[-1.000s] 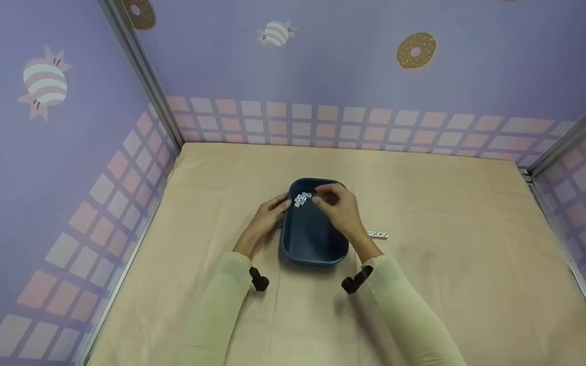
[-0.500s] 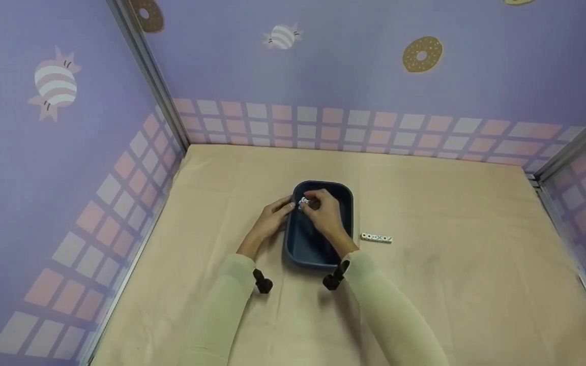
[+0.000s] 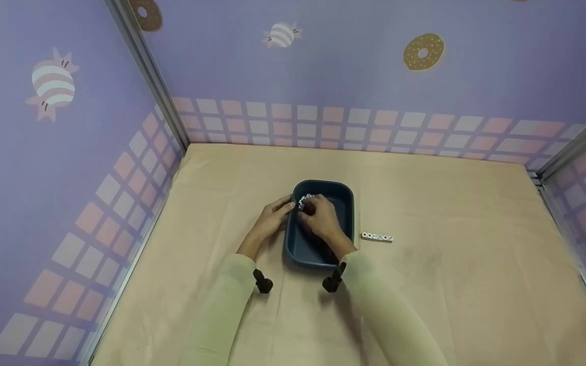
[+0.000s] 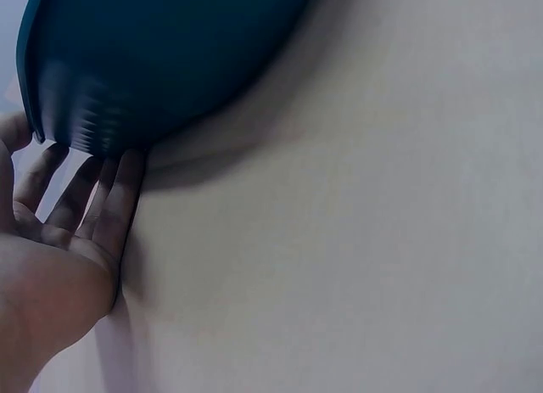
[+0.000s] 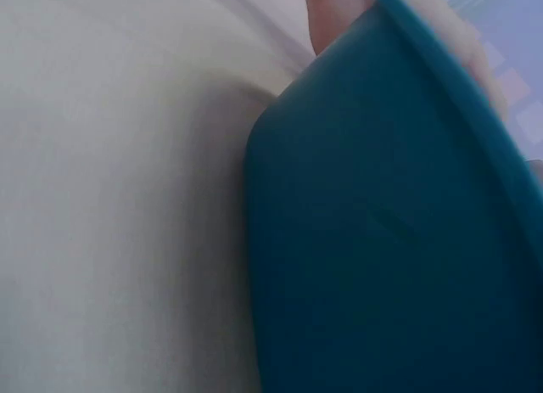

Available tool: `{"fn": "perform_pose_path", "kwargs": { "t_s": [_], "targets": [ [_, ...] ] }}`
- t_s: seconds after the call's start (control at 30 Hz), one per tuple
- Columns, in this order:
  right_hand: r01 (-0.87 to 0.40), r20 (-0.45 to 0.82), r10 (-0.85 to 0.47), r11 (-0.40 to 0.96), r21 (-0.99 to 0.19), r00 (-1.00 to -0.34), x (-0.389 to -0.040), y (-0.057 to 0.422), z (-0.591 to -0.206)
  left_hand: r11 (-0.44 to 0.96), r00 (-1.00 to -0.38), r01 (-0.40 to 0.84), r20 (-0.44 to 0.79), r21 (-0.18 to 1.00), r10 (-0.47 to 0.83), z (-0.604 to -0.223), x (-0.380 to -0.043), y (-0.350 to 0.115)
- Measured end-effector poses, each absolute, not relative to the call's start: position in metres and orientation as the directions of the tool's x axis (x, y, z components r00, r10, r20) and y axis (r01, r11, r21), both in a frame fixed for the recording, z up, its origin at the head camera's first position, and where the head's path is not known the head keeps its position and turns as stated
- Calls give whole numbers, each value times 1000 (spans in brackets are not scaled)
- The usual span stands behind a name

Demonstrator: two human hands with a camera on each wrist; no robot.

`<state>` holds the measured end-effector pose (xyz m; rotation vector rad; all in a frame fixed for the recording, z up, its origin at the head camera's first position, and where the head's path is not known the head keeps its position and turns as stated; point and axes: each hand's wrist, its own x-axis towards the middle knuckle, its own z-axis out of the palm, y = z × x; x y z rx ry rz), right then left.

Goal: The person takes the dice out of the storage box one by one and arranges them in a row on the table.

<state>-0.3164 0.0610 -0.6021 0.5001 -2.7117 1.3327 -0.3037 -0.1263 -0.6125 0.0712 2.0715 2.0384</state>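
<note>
A dark blue oblong tub (image 3: 295,254) stands on the cloth, with several small white cubes (image 3: 303,200) bearing dark marks gathered at its far left inside. My left hand (image 3: 270,218) holds the tub's left side. In the left wrist view, the thumb of that hand (image 4: 59,257) is at the rim and the fingers lie against the outer wall. My right hand (image 3: 323,218) reaches into the tub with bent fingers, its fingertips at the cubes. Whether it pinches one is hidden. The right wrist view shows mostly the tub's outer wall (image 5: 382,215).
On the cloth right of the tub lies a short straight row of marked white cubes (image 3: 377,237). The beige cloth (image 3: 456,244) covers the table. Patterned purple walls (image 3: 344,66) stand at the back and both sides.
My right hand has moved left and down from the tub's far right edge to the cubes inside, uncovering the whole row on the cloth. The left hand stays on the tub.
</note>
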Motion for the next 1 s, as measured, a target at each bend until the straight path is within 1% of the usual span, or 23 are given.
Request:
{"fn": "perform_pose_path", "kwargs": {
  "t_s": [0.23, 0.5, 1.0],
  "targets": [
    [-351, 213, -291, 599, -719, -933, -317, 62, -603, 3, -967, -163, -161, 987, 197, -612, -303, -127],
    [-338, 176, -306, 637, -693, -936, -318, 61, -604, 2, -969, -158, -156, 987, 189, -611, -304, -127],
    [-286, 130, -293, 592, -753, -947, -317, 62, -606, -20, -966, -167, -159, 986, 204, -612, -305, -126]
  ]
}}
